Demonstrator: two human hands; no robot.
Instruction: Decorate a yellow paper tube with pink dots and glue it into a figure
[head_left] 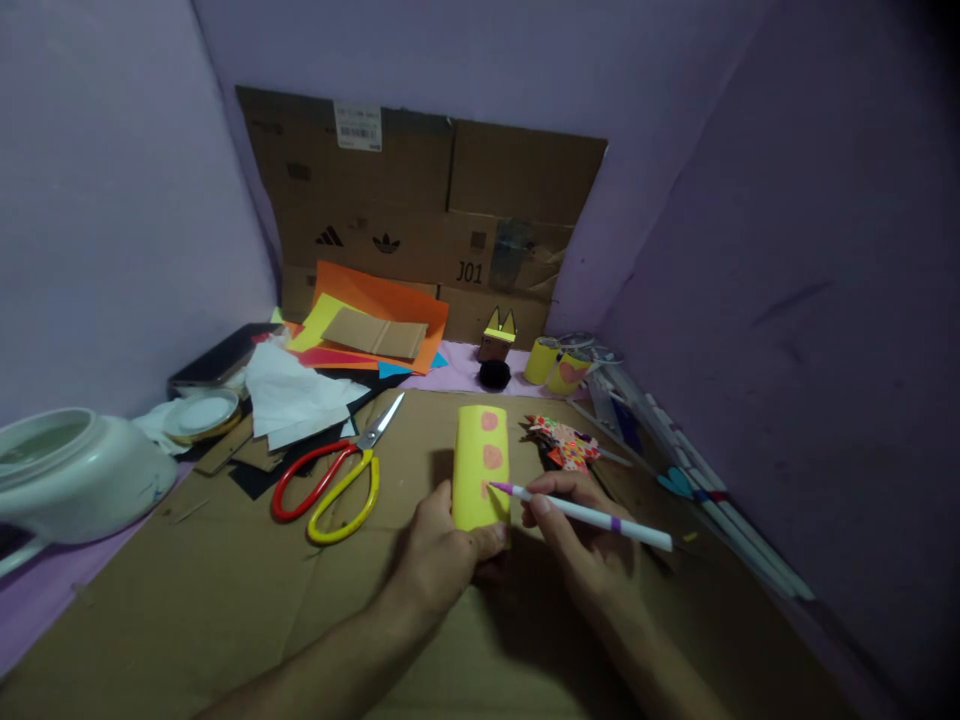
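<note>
The cardboard work mat [225, 600] spreads under both forearms and bears everything within reach. Well beyond the grip, flattened cardboard boxes [420, 210] lean against the back wall, with sheets of orange and yellow paper [382, 300] lying at their foot. Far out to the left of the grip sits a white pot [75, 470], and between it and the hands lie white paper scraps [292, 395] and the red-and-yellow scissors [334, 480], just to the left of the held piece.

The left hand [439, 560] closes around the lower end of a yellow paper tube [481, 465], thumb across its front, holding it upright on the mat. Two pink spots show on the tube above the grip, and a third is starting at its lower edge. The right hand [581, 535] pinches a pink marker [585, 515] in a writing hold, fingers closed on the barrel, the tip touching the tube just above the left thumb.

Just beyond the right hand lies a patterned paper piece [566, 445]; further back stand two small yellow tubes [555, 368] and a little box figure [496, 340].

The step in hand looks like colouring a third spot in the column down the tube's face. The next move calls for a steady left hold so the light tube does not roll or crush, and small circling strokes of the tip kept clear of the thumb.
</note>
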